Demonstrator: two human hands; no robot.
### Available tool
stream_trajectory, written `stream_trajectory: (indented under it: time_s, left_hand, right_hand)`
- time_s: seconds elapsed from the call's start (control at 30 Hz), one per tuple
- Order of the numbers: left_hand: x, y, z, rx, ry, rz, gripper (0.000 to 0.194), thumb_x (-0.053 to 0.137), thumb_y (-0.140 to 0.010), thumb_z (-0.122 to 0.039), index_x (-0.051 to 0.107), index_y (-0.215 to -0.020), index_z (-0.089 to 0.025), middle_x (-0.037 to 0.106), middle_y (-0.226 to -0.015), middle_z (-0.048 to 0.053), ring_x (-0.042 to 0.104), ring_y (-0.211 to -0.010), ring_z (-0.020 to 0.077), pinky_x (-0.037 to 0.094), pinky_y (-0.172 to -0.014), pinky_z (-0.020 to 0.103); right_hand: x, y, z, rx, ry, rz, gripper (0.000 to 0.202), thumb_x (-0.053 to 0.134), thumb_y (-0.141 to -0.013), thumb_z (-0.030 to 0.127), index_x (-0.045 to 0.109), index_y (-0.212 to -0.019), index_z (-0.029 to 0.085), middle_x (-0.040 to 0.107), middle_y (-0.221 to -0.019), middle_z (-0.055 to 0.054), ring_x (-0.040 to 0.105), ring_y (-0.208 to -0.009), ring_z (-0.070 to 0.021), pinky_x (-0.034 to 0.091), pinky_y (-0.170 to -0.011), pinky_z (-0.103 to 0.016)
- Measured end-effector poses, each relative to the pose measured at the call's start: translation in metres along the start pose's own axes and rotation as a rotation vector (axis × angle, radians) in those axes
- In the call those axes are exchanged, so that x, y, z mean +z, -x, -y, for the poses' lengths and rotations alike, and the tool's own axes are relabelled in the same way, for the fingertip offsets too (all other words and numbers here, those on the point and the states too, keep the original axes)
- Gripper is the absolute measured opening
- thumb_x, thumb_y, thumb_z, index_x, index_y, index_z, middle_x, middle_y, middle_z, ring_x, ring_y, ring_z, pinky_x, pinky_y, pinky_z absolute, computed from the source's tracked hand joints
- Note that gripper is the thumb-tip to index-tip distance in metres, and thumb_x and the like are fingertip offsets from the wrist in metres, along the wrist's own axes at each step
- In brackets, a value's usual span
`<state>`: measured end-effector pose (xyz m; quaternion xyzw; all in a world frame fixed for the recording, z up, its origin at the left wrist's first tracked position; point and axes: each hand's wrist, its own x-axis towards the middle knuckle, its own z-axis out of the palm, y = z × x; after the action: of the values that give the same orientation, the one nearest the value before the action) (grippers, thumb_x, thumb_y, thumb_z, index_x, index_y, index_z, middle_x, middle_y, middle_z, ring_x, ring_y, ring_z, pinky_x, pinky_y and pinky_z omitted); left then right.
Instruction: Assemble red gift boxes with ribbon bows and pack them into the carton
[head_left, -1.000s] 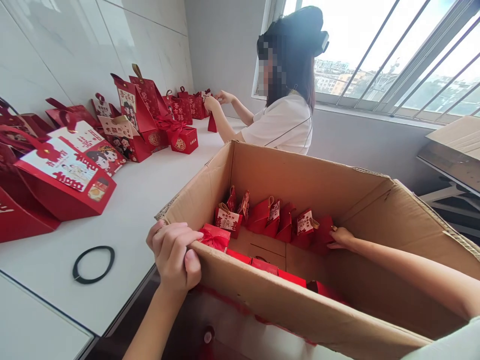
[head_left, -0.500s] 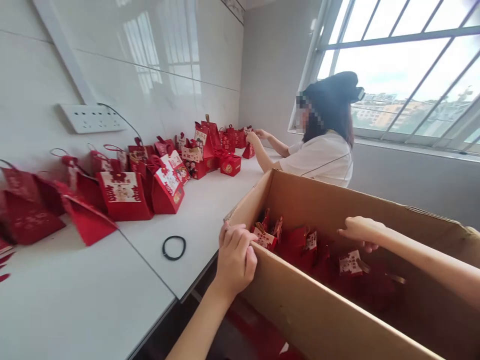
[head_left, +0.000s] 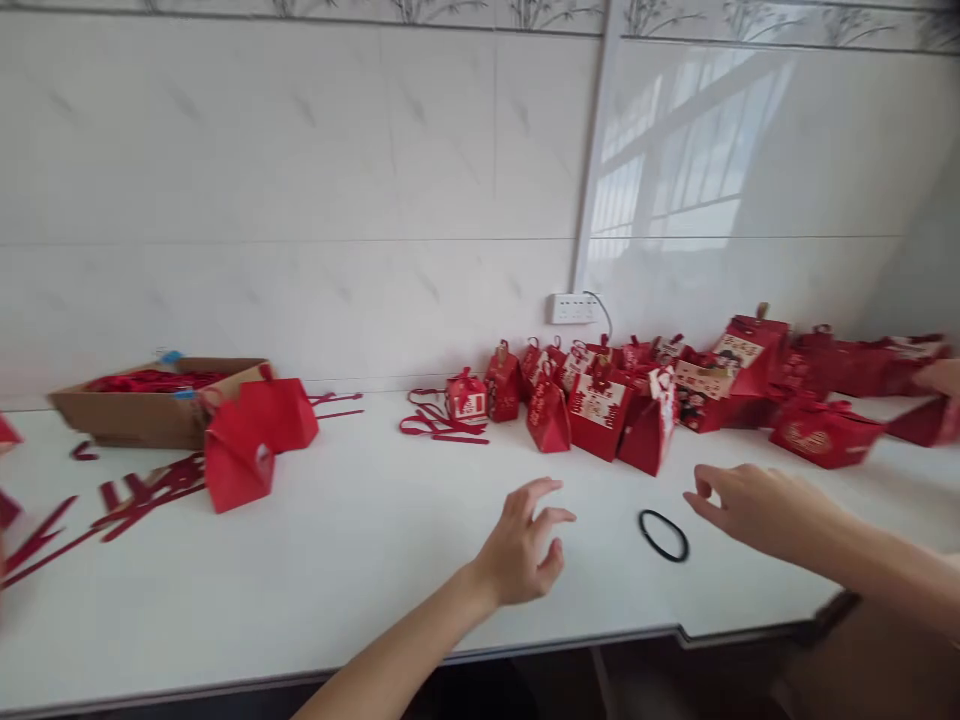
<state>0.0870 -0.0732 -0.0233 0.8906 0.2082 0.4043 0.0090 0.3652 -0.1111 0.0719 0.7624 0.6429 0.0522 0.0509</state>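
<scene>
My left hand [head_left: 525,548] hovers above the front of the white table [head_left: 360,570], fingers curled loosely and apart, with nothing in it. To its right, my right hand [head_left: 757,508] reaches in over the tabletop, thumb and forefinger bent but separated, also holding nothing. Between the two hands lies a black ring-shaped band [head_left: 663,536]. Behind it stand several red gift boxes with ribbon handles; the nearest are a box with a white printed label [head_left: 598,408] and a tilted one [head_left: 646,437] beside it. A low red box [head_left: 825,434] sits behind my right hand.
A shallow cardboard box [head_left: 127,422] holds red ribbons at the left. Red folded boxes [head_left: 238,450] stand beside it, near loose ribbon strips [head_left: 146,497]. A power strip [head_left: 574,308] is on the wall. Part of another person's hand [head_left: 943,377] shows at the right edge.
The view has swung left. My left hand has let go of the large carton's rim, and my right hand has come out of the carton; both are now over the table.
</scene>
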Motion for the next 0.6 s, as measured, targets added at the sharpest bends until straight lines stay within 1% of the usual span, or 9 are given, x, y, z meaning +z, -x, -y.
stream_trajectory:
  time_s: [0.1, 0.17, 0.2, 0.27, 0.37, 0.4, 0.47, 0.53, 0.6]
  left_hand:
    - [-0.054, 0.029, 0.057, -0.263, -0.233, -0.092, 0.033, 0.046, -0.076, -0.012, 0.049, -0.108, -0.021, 0.048, -0.125, 0.015, 0.048, -0.120, 0.0255, 0.044, -0.096, 0.044]
    - [-0.092, 0.053, 0.090, -0.462, -0.393, -0.232, 0.033, 0.046, -0.078, -0.011, 0.048, -0.109, -0.021, 0.049, -0.124, 0.015, 0.048, -0.120, 0.0266, 0.042, -0.096, 0.045]
    - [-0.112, 0.066, 0.104, -0.540, -0.456, -0.302, 0.033, 0.045, -0.079, -0.012, 0.047, -0.111, -0.019, 0.047, -0.126, 0.017, 0.046, -0.122, 0.0295, 0.040, -0.097, 0.049]
    - [-0.151, 0.092, 0.125, -0.685, -0.579, -0.458, 0.032, 0.043, -0.083, -0.016, 0.044, -0.115, -0.016, 0.039, -0.133, 0.023, 0.037, -0.128, 0.0364, 0.032, -0.097, 0.059]
    - [-0.202, 0.120, 0.145, -0.974, -0.768, -0.752, 0.046, 0.053, -0.081, -0.030, 0.038, -0.122, -0.017, 0.033, -0.140, 0.020, 0.029, -0.133, 0.0357, 0.026, -0.101, 0.058]
    - [-0.214, 0.127, 0.151, -1.049, -0.800, -0.819, 0.055, 0.059, -0.078, -0.034, 0.036, -0.125, -0.018, 0.032, -0.142, 0.019, 0.028, -0.134, 0.0343, 0.025, -0.103, 0.055]
    - [-0.228, 0.134, 0.161, -1.149, -0.809, -0.883, 0.072, 0.067, -0.069, -0.036, 0.031, -0.129, -0.018, 0.032, -0.142, 0.019, 0.028, -0.133, 0.0337, 0.025, -0.104, 0.054]
    - [-0.232, 0.138, 0.171, -1.232, -0.784, -0.920, 0.082, 0.072, -0.062, -0.035, 0.029, -0.130, -0.015, 0.034, -0.140, 0.023, 0.030, -0.131, 0.0376, 0.025, -0.102, 0.057]
    - [-0.229, 0.141, 0.179, -1.330, -0.738, -0.975, 0.089, 0.074, -0.057, -0.035, 0.028, -0.130, -0.012, 0.035, -0.137, 0.028, 0.032, -0.129, 0.0426, 0.025, -0.098, 0.062]
  right_hand:
    - [0.012, -0.018, 0.080, -0.187, -0.013, 0.074, 0.020, 0.047, -0.086, 0.032, 0.060, -0.078, 0.020, 0.069, -0.092, -0.015, 0.065, -0.088, -0.0362, 0.039, -0.063, -0.036]
    - [0.022, -0.029, 0.129, -0.303, -0.090, 0.079, 0.023, 0.042, -0.088, 0.029, 0.061, -0.080, 0.018, 0.069, -0.091, -0.014, 0.066, -0.085, -0.0323, 0.038, -0.061, -0.033]
    - [0.028, -0.035, 0.152, -0.352, -0.157, 0.070, 0.024, 0.039, -0.089, 0.027, 0.060, -0.080, 0.018, 0.069, -0.088, -0.013, 0.066, -0.082, -0.0290, 0.038, -0.060, -0.031]
    - [0.039, -0.044, 0.196, -0.429, -0.333, 0.043, 0.025, 0.036, -0.089, 0.025, 0.058, -0.080, 0.019, 0.069, -0.081, -0.008, 0.065, -0.072, -0.0218, 0.037, -0.058, -0.027]
    - [0.055, -0.054, 0.248, -0.475, -0.622, -0.061, 0.022, 0.034, -0.088, 0.025, 0.052, -0.076, 0.021, 0.067, -0.075, -0.003, 0.061, -0.064, -0.0168, 0.037, -0.058, -0.025]
    - [0.059, -0.056, 0.261, -0.469, -0.716, -0.092, 0.022, 0.034, -0.088, 0.026, 0.050, -0.075, 0.022, 0.066, -0.072, -0.002, 0.060, -0.063, -0.0165, 0.038, -0.058, -0.025]
    - [0.067, -0.060, 0.278, -0.459, -0.891, -0.106, 0.022, 0.033, -0.087, 0.031, 0.048, -0.073, 0.022, 0.063, -0.064, 0.000, 0.057, -0.058, -0.0161, 0.039, -0.058, -0.026]
    - [0.071, -0.064, 0.284, -0.468, -1.039, -0.049, 0.024, 0.034, -0.086, 0.037, 0.047, -0.072, 0.023, 0.058, -0.057, 0.002, 0.052, -0.048, -0.0145, 0.040, -0.054, -0.026]
    - [0.074, -0.067, 0.282, -0.474, -1.157, 0.044, 0.025, 0.036, -0.084, 0.041, 0.047, -0.073, 0.022, 0.053, -0.052, 0.005, 0.046, -0.039, -0.0120, 0.038, -0.047, -0.025]
